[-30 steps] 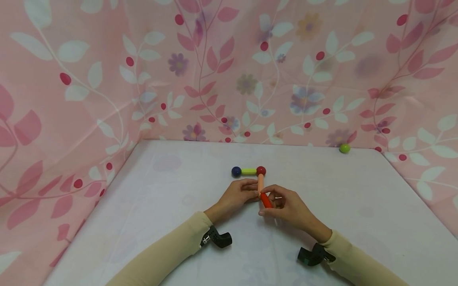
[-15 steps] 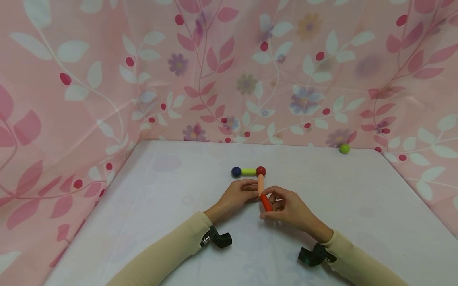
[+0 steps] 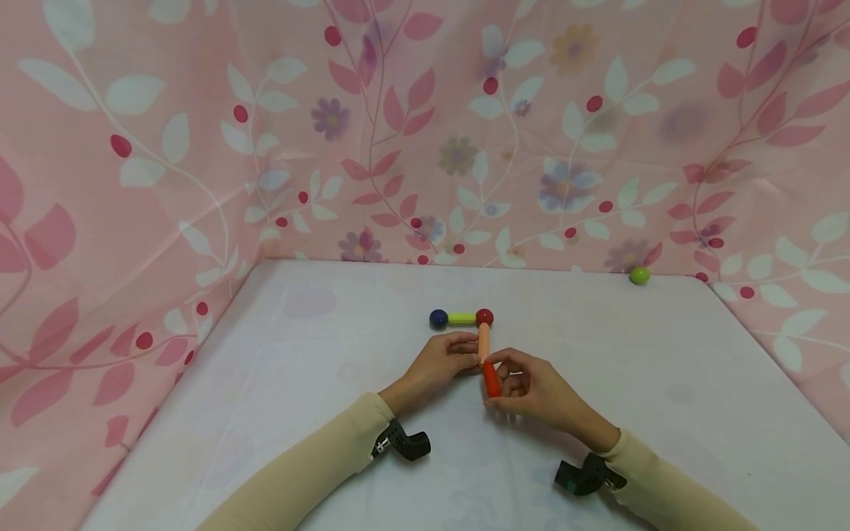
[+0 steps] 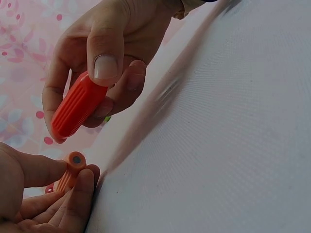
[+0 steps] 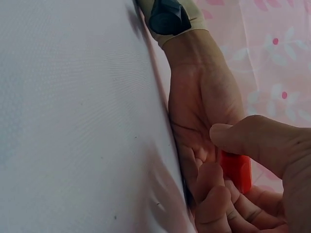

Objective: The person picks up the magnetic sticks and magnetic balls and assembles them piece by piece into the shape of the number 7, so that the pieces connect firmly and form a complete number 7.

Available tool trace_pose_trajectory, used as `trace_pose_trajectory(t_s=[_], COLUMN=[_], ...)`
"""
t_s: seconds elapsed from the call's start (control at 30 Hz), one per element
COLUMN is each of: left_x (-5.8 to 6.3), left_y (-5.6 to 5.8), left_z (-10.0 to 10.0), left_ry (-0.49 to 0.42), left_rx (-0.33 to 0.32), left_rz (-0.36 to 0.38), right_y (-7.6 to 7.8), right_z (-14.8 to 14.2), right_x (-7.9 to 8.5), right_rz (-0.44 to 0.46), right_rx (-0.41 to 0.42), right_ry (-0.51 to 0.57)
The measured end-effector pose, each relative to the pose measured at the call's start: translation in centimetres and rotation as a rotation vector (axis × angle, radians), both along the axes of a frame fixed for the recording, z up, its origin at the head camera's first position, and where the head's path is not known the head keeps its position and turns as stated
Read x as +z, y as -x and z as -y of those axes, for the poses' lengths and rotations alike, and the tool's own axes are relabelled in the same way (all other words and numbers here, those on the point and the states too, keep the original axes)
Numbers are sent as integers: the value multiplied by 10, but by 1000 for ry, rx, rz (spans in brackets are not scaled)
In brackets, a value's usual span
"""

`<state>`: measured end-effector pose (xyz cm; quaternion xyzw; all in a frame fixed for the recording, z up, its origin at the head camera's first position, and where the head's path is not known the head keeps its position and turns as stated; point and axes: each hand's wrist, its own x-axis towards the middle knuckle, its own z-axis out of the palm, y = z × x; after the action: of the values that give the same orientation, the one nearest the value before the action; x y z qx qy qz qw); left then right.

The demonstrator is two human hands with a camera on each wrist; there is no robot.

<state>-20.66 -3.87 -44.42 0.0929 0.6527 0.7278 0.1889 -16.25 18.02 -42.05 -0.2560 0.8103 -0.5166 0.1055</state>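
In the head view, a dark blue ball [image 3: 438, 319], a yellow-green stick [image 3: 462, 318] and a red ball [image 3: 485, 318] form a row on the table. A peach-orange stick [image 3: 484, 343] runs from the red ball toward the person. My left hand [image 3: 434, 369] pinches its near end, where a grey magnet dot [image 4: 77, 159] shows in the left wrist view. With thumb and fingertips, my right hand [image 3: 538, 387] holds a red ribbed magnetic stick [image 4: 80, 108]. The red stick is raised and tilted, close to the orange stick's near end; a gap shows between them in the left wrist view.
A white cloth covers the table [image 3: 319, 324]. Near its back right edge lies a green ball [image 3: 640, 276]. A pink floral curtain [image 3: 412, 133] hangs behind and at both sides. Each wrist carries a black camera, such as the left one [image 3: 408, 445].
My right hand has shifted slightly toward the person, and the red stick has swung more in line with the orange stick. The left hand and the balls have stayed put.
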Motion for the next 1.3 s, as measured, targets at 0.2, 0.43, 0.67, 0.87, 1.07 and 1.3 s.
trace_pose_trajectory(t_s=[0.2,0.43,0.67,0.87,1.07,1.3], left_x=[0,3,3,2,2,1], left_y=[0,-2,-2,-3,-3,-3], left_z=[1,1,1,1,1,1], left_ry=[4,14,3,-4,24,38], left_rx=[2,5,7,6,7,5], left_rz=[11,16,27,10,-8,-22], right_y=[-1,-3,-6,-7,-8,-7], right_z=[1,4,8,10,11,13], right_x=[-5,-9,-12,-14,-14,-15], right_rz=[-134,-235,-270,-270,-275,-271], right_rx=[-20,-50,-87,-96,-89,-74], right_ry=[-52,-79,-93,-103,-88,-67])
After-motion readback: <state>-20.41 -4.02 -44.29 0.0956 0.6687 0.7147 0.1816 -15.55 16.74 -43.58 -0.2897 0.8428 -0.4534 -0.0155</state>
